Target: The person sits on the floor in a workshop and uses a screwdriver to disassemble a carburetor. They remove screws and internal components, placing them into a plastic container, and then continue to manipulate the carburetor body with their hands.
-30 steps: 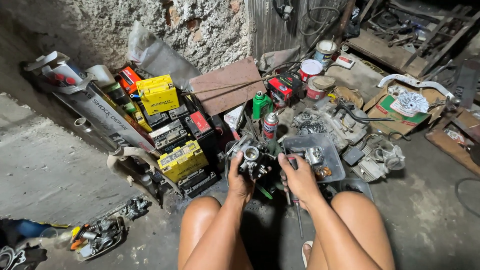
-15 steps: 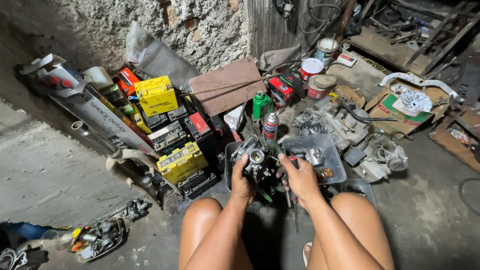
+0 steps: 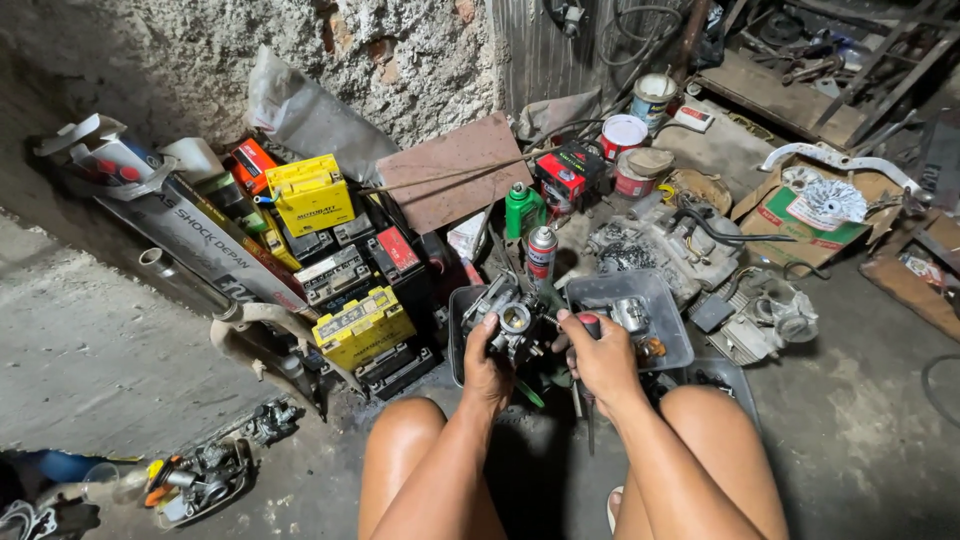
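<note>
Head view, looking down past bare knees: the left hand [image 3: 487, 368] is wrapped around a carburetor [image 3: 512, 322], holding it up just above a dark plastic tray [image 3: 457, 318] on the floor. The right hand [image 3: 603, 358] is closed on a red-handled screwdriver [image 3: 588, 325], its tip set against the carburetor's side. Just beside the right hand sits a grey tray [image 3: 670, 330] with small metal parts in it. Behind the carburetor stand a spray can [image 3: 541, 252] and a green bottle [image 3: 520, 208]. To the left, yellow and black motorcycle batteries [image 3: 362, 325] are piled against a rough wall, and an engine block [image 3: 655, 240] lies to the right.
</note>
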